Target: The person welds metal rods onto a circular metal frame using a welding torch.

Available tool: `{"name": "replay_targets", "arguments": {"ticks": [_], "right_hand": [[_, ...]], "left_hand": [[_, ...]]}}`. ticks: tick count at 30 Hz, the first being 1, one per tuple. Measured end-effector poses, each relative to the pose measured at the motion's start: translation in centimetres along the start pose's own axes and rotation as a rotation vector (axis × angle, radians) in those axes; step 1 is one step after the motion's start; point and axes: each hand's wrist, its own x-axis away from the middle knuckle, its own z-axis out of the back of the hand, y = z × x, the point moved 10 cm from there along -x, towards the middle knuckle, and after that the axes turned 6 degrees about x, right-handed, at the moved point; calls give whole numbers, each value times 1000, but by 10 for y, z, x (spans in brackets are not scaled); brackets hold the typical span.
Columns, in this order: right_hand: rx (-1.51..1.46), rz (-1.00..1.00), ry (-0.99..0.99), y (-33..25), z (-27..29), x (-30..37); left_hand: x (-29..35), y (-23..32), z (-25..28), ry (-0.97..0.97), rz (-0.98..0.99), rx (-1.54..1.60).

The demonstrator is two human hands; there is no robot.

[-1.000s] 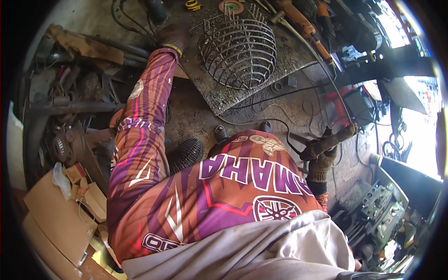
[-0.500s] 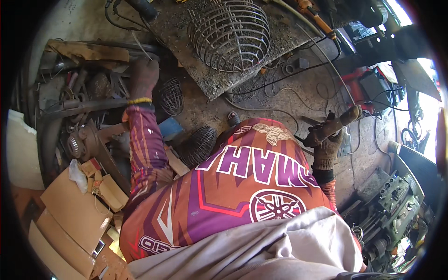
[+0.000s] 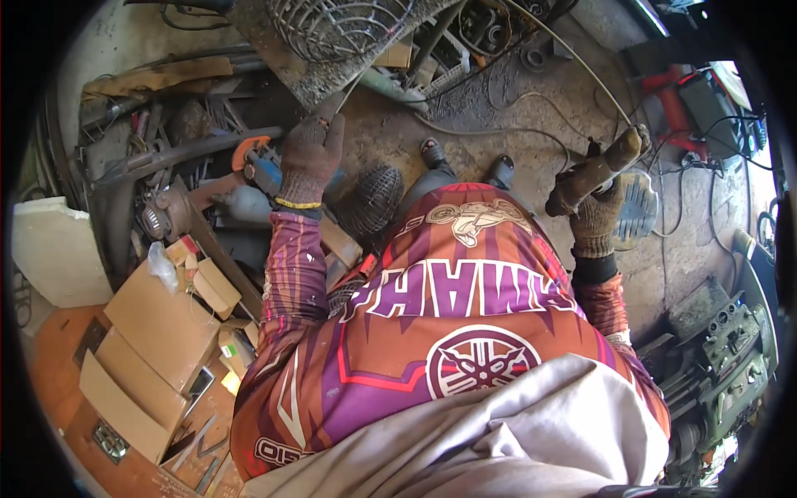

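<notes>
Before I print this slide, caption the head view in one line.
Left hand holding a thin rod, right hand gripping a cylindrical tool, barred metal cage on a tabletop.

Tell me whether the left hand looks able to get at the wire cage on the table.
Probably yes: the left hand is near the corner of the table, with no visible barrier before the wire cage. It seems to hold a thin rod, though, which might hamper gripping.

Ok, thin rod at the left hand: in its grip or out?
In, it appears: the thin rod extends from the gloved left hand, its near end hidden there.
</notes>
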Motion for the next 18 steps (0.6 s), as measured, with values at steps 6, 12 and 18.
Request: {"name": "replay_targets", "arguments": {"ticks": [6,12,18], "right_hand": [[-81,-143,-47,34,6,10],[-121,-109,27,30,2,28],[-3,-114,37,13,-8,43]], "left_hand": [[-1,-13,-3,44,54,-101],[7,-30,-7,9,89,-103],[5,-30,-12,31,-61,-23]]}}
